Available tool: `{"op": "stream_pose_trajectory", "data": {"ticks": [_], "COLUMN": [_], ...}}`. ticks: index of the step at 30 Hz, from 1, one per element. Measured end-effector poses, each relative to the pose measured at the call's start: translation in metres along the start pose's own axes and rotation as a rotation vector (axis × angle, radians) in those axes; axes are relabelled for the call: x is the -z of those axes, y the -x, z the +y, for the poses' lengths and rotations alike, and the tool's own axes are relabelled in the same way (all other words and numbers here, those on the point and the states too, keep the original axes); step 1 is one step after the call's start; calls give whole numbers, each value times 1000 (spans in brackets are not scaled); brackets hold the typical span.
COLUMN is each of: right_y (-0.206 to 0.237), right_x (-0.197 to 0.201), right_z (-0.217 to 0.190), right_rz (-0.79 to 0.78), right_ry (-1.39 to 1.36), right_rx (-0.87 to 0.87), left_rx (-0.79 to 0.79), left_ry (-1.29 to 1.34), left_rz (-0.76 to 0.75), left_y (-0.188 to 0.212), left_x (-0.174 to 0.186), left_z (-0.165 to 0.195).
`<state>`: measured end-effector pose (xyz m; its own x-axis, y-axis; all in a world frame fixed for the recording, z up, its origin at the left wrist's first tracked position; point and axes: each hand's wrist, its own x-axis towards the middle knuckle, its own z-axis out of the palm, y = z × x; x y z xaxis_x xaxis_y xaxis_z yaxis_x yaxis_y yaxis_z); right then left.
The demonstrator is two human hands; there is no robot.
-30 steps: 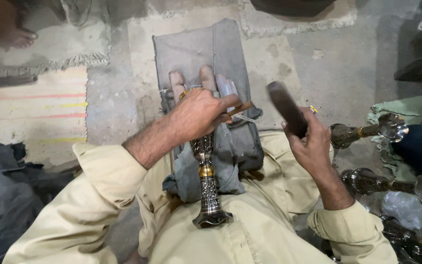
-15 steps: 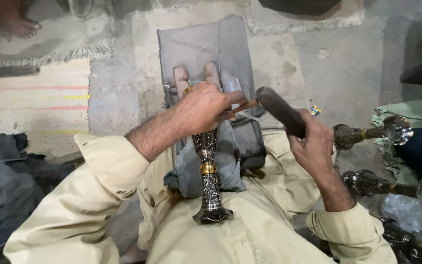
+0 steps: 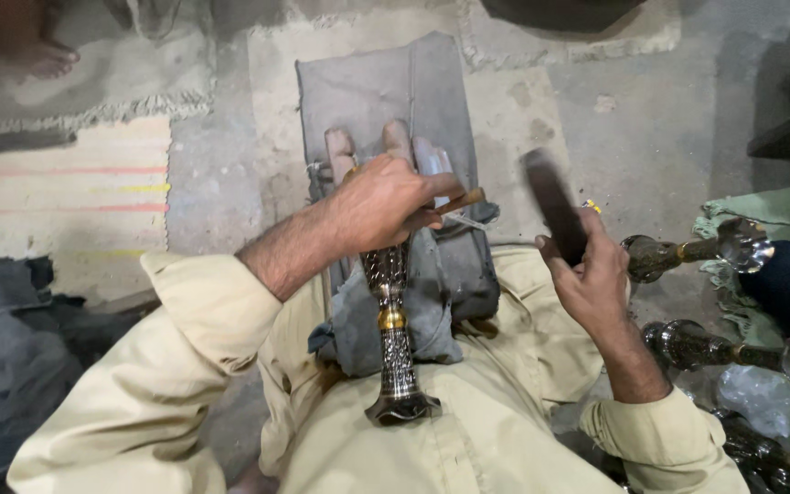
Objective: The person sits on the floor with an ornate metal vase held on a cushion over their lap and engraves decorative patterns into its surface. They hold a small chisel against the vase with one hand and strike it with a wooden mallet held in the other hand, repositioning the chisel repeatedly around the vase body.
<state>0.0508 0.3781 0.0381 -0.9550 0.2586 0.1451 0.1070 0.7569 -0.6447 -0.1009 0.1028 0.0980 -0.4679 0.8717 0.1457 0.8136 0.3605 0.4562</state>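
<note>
Head view, looking down at my lap. An engraved metal stem [image 3: 393,338] lies along my lap on a grey cloth pad [image 3: 413,119] that runs from my lap out over the concrete floor [image 3: 596,119]. The stem's long axis runs toward and away from me: flared foot nearest my body, a brass-coloured band partway up, far end hidden under my left hand.

Left hand [image 3: 386,203]: closed around the upper part of the stem and pinning a small wooden-handled punch [image 3: 461,201] against it. The punch handle sticks out to the right of the knuckles, toward the right hand. I cannot see the tip or where it bears on the metal.

Right hand [image 3: 587,265]: closed around the lower end of a dark mallet [image 3: 550,206], which stands nearly upright and is motion-blurred. The mallet head is to the right of the punch handle and apart from it, with a clear gap between.

Key relation: the punch's free end points right, toward the mallet; the stem's axis lies across that line. The left hand is on the stem; the right hand is off it.

Near the floor's right edge: more ornate metal stems [image 3: 688,252] with glassy ends lie on a green cloth [image 3: 779,206]. Near the left edge: a striped mat [image 3: 66,197] and a dark bundle of fabric [image 3: 2,366].
</note>
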Motion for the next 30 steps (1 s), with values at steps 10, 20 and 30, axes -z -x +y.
{"op": "stream_pose_trajectory", "data": {"ticks": [10,20,30], "right_y": [2,-7,-17], "right_x": [2,16,0], "right_z": [-3,-9,-14], "right_rz": [-34,-35,89], "right_ry": [273,326,-106], "right_rx": [114,224,94], "left_rx": [-7,-16,52], "left_ry": [68,210,206], "left_rz": [-42,135,217], "left_y": [1,12,30], "left_x": [4,2,4], "left_z": [-1,0,1]}}
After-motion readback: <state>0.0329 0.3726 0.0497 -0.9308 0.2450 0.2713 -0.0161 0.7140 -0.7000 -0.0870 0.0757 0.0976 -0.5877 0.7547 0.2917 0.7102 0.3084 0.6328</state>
